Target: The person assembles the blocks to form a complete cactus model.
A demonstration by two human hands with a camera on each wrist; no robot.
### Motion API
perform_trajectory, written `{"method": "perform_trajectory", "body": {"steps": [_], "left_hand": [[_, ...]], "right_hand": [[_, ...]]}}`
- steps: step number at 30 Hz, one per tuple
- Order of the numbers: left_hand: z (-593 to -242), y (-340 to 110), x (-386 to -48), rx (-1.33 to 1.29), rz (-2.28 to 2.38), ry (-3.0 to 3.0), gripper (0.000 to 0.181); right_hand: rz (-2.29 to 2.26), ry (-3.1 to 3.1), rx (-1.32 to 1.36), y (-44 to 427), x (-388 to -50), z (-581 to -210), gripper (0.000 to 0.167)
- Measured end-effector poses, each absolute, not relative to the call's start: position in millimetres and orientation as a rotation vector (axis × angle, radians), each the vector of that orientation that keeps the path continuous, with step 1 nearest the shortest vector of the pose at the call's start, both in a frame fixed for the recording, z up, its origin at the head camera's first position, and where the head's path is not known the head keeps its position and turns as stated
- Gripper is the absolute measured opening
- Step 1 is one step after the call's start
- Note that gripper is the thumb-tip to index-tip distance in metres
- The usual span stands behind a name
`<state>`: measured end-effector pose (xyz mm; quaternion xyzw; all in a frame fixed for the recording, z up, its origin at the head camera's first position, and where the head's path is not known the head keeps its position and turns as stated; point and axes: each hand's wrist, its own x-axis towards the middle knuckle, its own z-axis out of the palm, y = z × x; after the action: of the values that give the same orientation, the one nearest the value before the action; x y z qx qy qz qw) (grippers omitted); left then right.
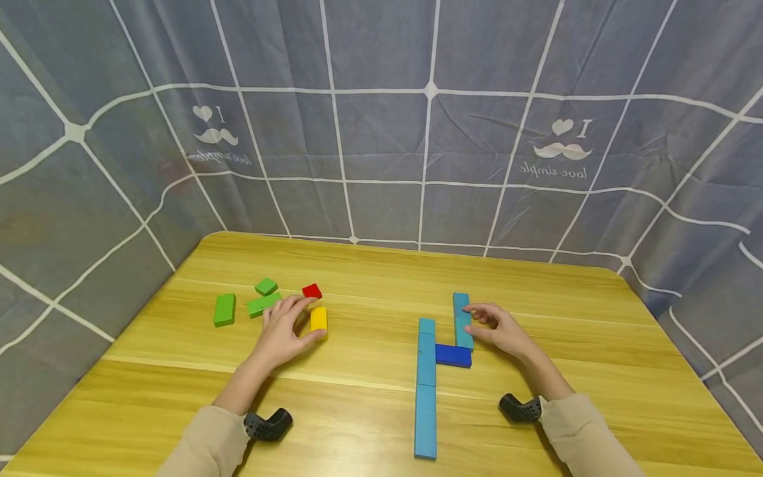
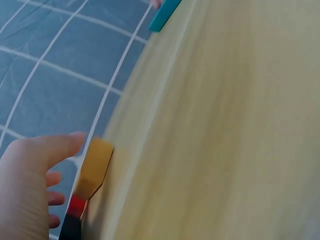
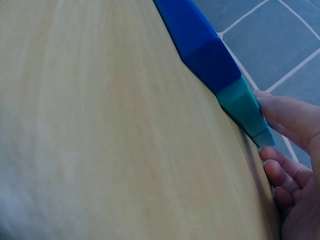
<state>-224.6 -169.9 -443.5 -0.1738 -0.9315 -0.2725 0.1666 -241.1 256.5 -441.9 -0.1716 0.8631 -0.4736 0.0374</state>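
Note:
In the head view, my left hand (image 1: 285, 334) hovers over the left side of the table, thumb and index finger spread around a yellow block (image 1: 319, 319). A gap shows between the fingers and the yellow block (image 2: 95, 167) in the left wrist view. Just beyond the index finger lies a red block (image 1: 312, 291). My right hand (image 1: 503, 329) is at the right side of a light blue strip of blocks (image 1: 460, 311), its fingertips at the edge and not wrapped around it. A dark blue block (image 1: 453, 356) joins this strip to a longer light blue row (image 1: 426, 397).
Several green blocks (image 1: 224, 310) lie to the left of the left hand. The wooden table (image 1: 369, 278) ends at a grey curtain (image 1: 381, 139) with white lines. Black curved devices (image 1: 269, 424) are worn at both wrists.

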Motion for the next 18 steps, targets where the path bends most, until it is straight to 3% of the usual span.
{"method": "perform_trajectory", "body": {"steps": [10,18], "left_hand": [[-443.2,-179.7,-228.2,-0.556,-0.699,-2.761,0.069],[-438.5,-156.5,-239.4,-0.537,-0.786,-2.651,0.067]], "right_hand": [[-1.452,2.651,-0.518,256.4,-241.6,-442.5,0.041],[-1.454,2.652,-0.525,256.3,-240.5,-442.6,0.041]]}}
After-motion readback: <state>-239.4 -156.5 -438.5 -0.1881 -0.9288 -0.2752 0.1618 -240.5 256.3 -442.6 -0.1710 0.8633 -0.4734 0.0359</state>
